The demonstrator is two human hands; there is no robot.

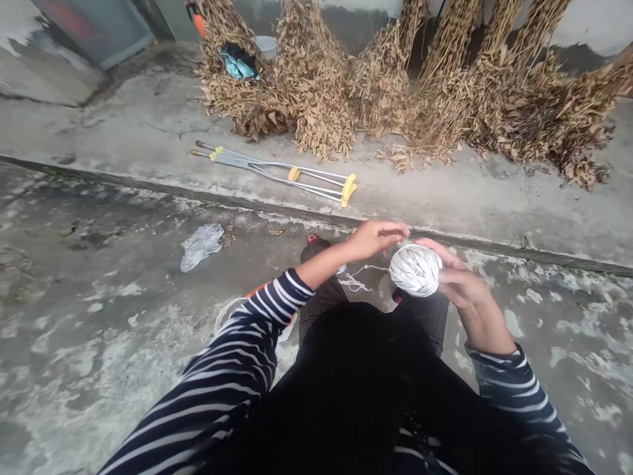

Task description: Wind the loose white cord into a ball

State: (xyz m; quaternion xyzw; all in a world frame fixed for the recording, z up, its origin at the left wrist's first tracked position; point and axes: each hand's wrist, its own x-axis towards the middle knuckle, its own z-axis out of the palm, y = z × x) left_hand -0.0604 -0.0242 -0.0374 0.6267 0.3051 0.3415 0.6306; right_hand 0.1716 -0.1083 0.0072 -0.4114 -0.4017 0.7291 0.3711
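Note:
A ball of white cord [415,270] with thin dark flecks is held above my right knee. My right hand [462,280] wraps round its right side, fingers on the far side and against the right edge. Just up and left of the ball is my left hand [374,239], its fingers bent towards the ball; whether they pinch a strand is too blurred to tell. From the ball's left side a strand of cord [372,267] runs to a loose tangle [353,284] between my legs.
A pair of crutches [297,176] lies on the raised concrete ledge [148,142] ahead. Dried plant bundles [321,86] lean on the wall behind. A crumpled plastic bag [202,246] is on the ground at left. A white and orange object [230,313] is partly hidden by my left sleeve.

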